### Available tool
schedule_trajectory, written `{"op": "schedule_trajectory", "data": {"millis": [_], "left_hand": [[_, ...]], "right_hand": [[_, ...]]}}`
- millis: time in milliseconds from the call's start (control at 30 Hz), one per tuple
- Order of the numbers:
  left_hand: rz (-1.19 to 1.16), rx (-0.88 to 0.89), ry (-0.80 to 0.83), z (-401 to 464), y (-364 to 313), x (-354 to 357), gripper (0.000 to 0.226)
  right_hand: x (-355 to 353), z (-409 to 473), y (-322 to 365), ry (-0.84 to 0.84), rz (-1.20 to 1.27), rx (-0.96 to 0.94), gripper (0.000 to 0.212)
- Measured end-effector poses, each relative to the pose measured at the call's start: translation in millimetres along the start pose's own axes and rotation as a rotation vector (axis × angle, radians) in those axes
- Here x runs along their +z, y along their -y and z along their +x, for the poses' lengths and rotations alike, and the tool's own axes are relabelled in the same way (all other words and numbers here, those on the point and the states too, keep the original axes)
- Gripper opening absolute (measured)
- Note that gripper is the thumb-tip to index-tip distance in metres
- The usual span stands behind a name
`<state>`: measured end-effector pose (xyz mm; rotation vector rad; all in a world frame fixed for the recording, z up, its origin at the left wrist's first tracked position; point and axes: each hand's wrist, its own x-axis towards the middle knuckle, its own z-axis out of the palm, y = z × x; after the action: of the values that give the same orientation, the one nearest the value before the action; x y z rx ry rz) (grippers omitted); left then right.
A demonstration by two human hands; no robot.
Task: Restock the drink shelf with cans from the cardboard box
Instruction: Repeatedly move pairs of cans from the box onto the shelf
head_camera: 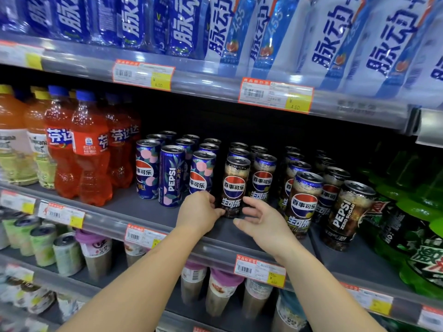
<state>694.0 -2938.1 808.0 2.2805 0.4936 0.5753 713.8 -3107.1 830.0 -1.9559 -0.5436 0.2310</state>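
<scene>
Fingers: left fingers (211, 200) curl against the black can's (236, 188) lower left side; right fingers (251, 209) loosely spread, tips at its lower right, contact there hard to tell.
Left hand (199, 214): at 8 o'clock of the can, thumb low near its base.
Right hand (266, 224): at 4 o'clock of the can, palm turned inward.
Can: stands upright on the shelf (167, 212), front of its row, purple cans (170, 176) at 9 o'clock, zero-sugar cans (345, 212) at 3 o'clock.
Box: not in view.
Step, likely: seating and squaring the can in its row.
How to do well: steady low on both sides, slide rather than lift, turn logo to face out, line front edge with neighbours, avoid knocking the can behind.
Risk: tall slim can, tips readily if pushed high.
Can label: Pepsi globe, "百事可乐", below it "生可乐".
Purple cans: "PEPSI", "百事可乐", peach pattern.
Right cans: "PEPSI ZERO SUGAR".
Red bottles (88, 149) at 9 o'clock: "芬达".
Top bottles (318, 37) at 12 o'clock: "脉动".
Price tags (275, 95): "6.00", "4.50".
</scene>
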Motion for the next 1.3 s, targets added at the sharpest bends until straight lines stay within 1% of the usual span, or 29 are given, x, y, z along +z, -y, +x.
{"op": "schedule_trajectory", "data": {"millis": [67, 200, 300, 367, 433, 533, 633, 733, 800, 867, 967, 1033, 1167, 1233, 1300], "left_hand": [[0.004, -0.009, 0.010, -1.4, -0.6, -2.8, 0.052], [-0.022, 0.012, 0.039, -10.4, 1.4, -10.6, 0.052], [-0.077, 0.059, 0.015, -24.4, 10.5, -29.4, 0.043], [-0.103, 0.081, -0.054, -33.4, 23.1, -52.3, 0.038], [-0.122, 0.074, -0.104, -39.9, 42.8, -81.8, 0.039], [-0.111, 0.084, -0.153, -50.4, 88.6, -138.4, 0.036], [-0.024, 0.038, -0.192, -66.2, 152.1, -209.0, 0.036], [0.233, -0.042, -0.162, -79.4, 226.6, -285.0, 0.037], [0.426, -0.137, -0.102, -90.1, 276.8, -334.1, 0.045], [0.524, -0.241, -0.066, -100.8, 325.6, -379.2, 0.048], [0.687, -0.360, -0.063, -118.2, 390.3, -436.2, 0.045], [0.799, -0.418, -0.066, -129.1, 432.1, -468.6, 0.055], [0.831, -0.602, -0.055, -144.7, 514.0, -519.9, 0.077], [0.832, -0.687, -0.048, -146.3, 555.8, -545.3, 0.078], [0.827, -0.769, -0.060, -142.7, 595.7, -574.6, 0.074]], "right_hand": [[3.5, 0.3, -0.9, -0.018, 0.027, -0.003, 0.060], [19.1, -2.9, 2.6, 0.007, 0.046, -0.010, 0.051], [40.0, -8.1, 15.3, 0.034, 0.056, -0.034, 0.048], [60.6, -9.3, 31.1, 0.061, 0.036, -0.069, 0.047], [88.4, -8.2, 51.8, 0.085, 0.014, -0.107, 0.047], [148.5, -5.5, 87.3, 0.131, -0.028, -0.160, 0.045], [233.1, -5.4, 122.2, 0.200, -0.093, -0.224, 0.045], [333.4, -5.4, 157.6, 0.252, -0.231, -0.320, 0.046], [402.1, -8.3, 178.6, 0.308, -0.352, -0.370, 0.047], [469.6, -11.4, 197.2, 0.386, -0.439, -0.432, 0.046], [565.5, -18.1, 221.6, 0.536, -0.605, -0.531, 0.054], [625.2, -25.2, 237.7, 0.614, -0.712, -0.587, 0.059], [740.6, -30.7, 258.4, 0.699, -0.813, -0.735, 0.069], [798.1, -27.9, 269.4, 0.749, -0.838, -0.772, 0.070], [855.0, -20.3, 283.7, 0.803, -0.829, -0.800, 0.067]]}}
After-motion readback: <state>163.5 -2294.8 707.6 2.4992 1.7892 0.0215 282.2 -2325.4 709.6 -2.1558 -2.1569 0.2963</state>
